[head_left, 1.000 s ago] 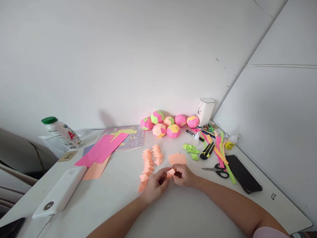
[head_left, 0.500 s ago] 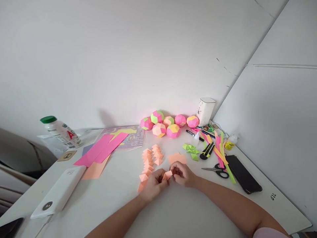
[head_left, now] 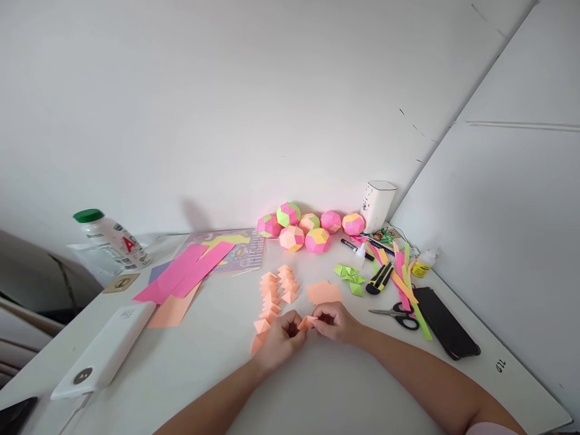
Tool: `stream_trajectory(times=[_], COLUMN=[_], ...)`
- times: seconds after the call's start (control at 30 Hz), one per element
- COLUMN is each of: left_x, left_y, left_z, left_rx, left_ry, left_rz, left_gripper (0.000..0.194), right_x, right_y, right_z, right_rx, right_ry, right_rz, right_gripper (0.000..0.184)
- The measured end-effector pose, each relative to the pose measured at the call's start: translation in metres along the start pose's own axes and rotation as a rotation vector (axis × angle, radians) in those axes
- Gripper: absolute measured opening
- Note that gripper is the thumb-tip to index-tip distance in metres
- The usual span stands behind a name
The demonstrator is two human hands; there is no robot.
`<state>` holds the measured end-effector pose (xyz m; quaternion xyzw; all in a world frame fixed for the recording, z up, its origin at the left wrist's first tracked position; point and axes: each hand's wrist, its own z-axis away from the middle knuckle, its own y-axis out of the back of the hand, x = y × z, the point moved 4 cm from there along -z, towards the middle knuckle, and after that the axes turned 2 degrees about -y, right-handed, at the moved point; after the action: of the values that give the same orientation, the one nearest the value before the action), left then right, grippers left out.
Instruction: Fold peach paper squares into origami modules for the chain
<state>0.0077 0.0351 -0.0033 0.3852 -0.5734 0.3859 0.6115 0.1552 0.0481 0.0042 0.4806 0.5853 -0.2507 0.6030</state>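
Note:
A small folded piece of peach paper [head_left: 307, 322] is pinched between my two hands, above the front middle of the table. My left hand [head_left: 281, 338] grips its left side, and my right hand [head_left: 336, 322] closes on its right end. Left of my hands, several folded peach paper pieces [head_left: 269, 296] stand in two rows, the nearest one beside my left wrist. Just beyond my right hand lie flat peach paper pieces [head_left: 324, 292]. Several folded green paper pieces [head_left: 350, 273] sit farther back to the right.
Multicoloured paper balls [head_left: 292, 238] line the wall. To the right lie scissors [head_left: 399, 314], a cutter [head_left: 379, 278], paper strips [head_left: 403, 278], a glue bottle [head_left: 423, 263] and a black phone [head_left: 446, 323]. Pink sheets [head_left: 185, 275], a white power bank [head_left: 106, 350] and a bottle [head_left: 113, 241] are left.
My right hand has come closer to the peach paper and closed on its right end. The piece now looks folded flatter and tilts differently. My left hand keeps its hold.

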Motion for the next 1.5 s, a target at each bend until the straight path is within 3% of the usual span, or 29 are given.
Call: stream_trajectory(times=[0.13, 0.4, 0.53, 0.63, 1.0, 1.13, 1.33, 1.5], left_x=[0.006, 0.008, 0.008, 0.009, -0.001, 0.0, 0.008, 0.012], left_y=[-0.002, 0.002, 0.002, 0.002, 0.0, 0.0, -0.002, -0.003], left_z=[-0.001, -0.002, -0.001, -0.002, -0.002, 0.0, 0.003, 0.003], left_rx=[0.018, 0.025, -0.019, 0.001, -0.075, -0.081, -0.116, -0.115], left_ry=[0.011, 0.053, 0.064, 0.075, 0.062, 0.035, -0.036, -0.066], left_rz=[0.109, 0.092, 0.058, 0.065, 0.098, 0.051, -0.096, -0.183], left_gripper=[0.023, 0.03, 0.032, 0.033, 0.034, 0.034, 0.036, 0.038], right_x=[0.001, 0.0, 0.001, 0.001, -0.009, -0.01, -0.004, 0.002], right_y=[-0.001, -0.003, -0.002, -0.002, -0.001, 0.0, 0.003, 0.005], right_z=[0.0, 0.002, 0.004, 0.003, 0.002, 0.001, -0.002, -0.003], right_rx=[-0.016, 0.022, 0.078, 0.094, 0.166, 0.142, 0.075, 0.079], right_ry=[-0.014, 0.112, 0.238, 0.341, 0.483, 0.405, 0.093, -0.01], right_rz=[0.04, 0.082, 0.162, 0.215, 0.28, 0.214, -0.009, -0.075], right_gripper=[0.021, 0.021, 0.008, 0.01, 0.013, 0.012, 0.008, 0.009])
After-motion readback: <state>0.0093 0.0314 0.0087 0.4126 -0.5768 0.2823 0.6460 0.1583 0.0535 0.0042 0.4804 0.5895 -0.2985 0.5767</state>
